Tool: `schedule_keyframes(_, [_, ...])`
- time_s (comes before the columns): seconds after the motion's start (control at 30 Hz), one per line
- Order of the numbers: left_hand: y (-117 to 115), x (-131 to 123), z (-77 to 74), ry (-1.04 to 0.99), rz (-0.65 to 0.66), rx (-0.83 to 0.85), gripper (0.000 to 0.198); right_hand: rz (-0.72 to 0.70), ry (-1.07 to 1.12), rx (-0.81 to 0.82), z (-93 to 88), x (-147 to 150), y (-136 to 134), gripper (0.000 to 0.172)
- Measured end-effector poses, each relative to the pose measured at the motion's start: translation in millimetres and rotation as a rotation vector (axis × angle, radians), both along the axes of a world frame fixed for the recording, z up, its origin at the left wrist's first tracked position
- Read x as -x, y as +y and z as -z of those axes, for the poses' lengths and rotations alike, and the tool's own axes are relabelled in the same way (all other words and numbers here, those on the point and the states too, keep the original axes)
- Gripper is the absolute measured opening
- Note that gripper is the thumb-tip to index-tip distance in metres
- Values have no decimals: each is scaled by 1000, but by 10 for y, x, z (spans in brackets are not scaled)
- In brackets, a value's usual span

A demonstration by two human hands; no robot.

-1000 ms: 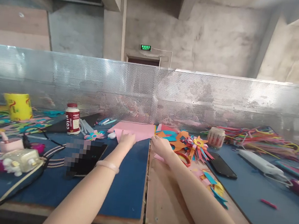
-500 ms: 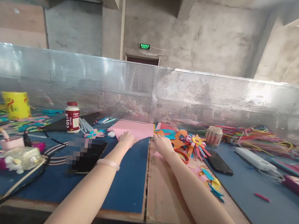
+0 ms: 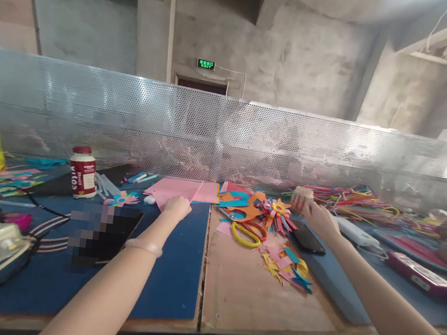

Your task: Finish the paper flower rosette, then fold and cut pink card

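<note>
My left hand [image 3: 177, 206] rests with curled fingers on the near edge of a pink paper sheet [image 3: 174, 187] lying on the blue mat [image 3: 169, 275]. My right hand [image 3: 318, 216] is stretched out to the right, its fingers closed round a small white container with red stripes [image 3: 300, 197]. Between my hands lie a paper flower of orange, pink and blue strips [image 3: 277, 209] and yellow-handled scissors [image 3: 245, 234].
A perforated metal screen [image 3: 227, 135] closes the far side. A coffee bottle [image 3: 83, 172], a dark tablet [image 3: 101, 231] and cables lie left. A black phone [image 3: 308, 237], paper scraps [image 3: 286, 262], a white power bank [image 3: 356, 233] and coloured strips [image 3: 350, 196] lie right.
My right hand left the pink paper and swung right to the small striped container. The view turned right, and my left hand stayed on the paper.
</note>
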State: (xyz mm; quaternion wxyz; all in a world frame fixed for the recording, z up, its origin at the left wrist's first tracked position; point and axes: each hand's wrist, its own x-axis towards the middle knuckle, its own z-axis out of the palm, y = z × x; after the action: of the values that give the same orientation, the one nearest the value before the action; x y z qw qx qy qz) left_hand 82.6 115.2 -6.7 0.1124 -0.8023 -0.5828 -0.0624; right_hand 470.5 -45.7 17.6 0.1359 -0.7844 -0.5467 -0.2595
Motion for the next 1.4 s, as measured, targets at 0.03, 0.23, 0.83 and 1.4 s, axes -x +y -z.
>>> schedule_keyframes(0.03, [-12,-9,-9,-1,-5,-1,35,-29,-12,96,113,-99,-41,20])
schedule_keyframes(0.23, [-50,-57,-15,9,-22,0,39,-51,52,114,444,-272,-116,17])
schedule_keyframes(0.83, [11,-82,19,46,0,18,39,-62,482,-145,447,-238,-296,27])
schedule_keyframes(1.4, [-23,-96,1,41,21,30,39,-74,409,-121,443,-203,-319,24])
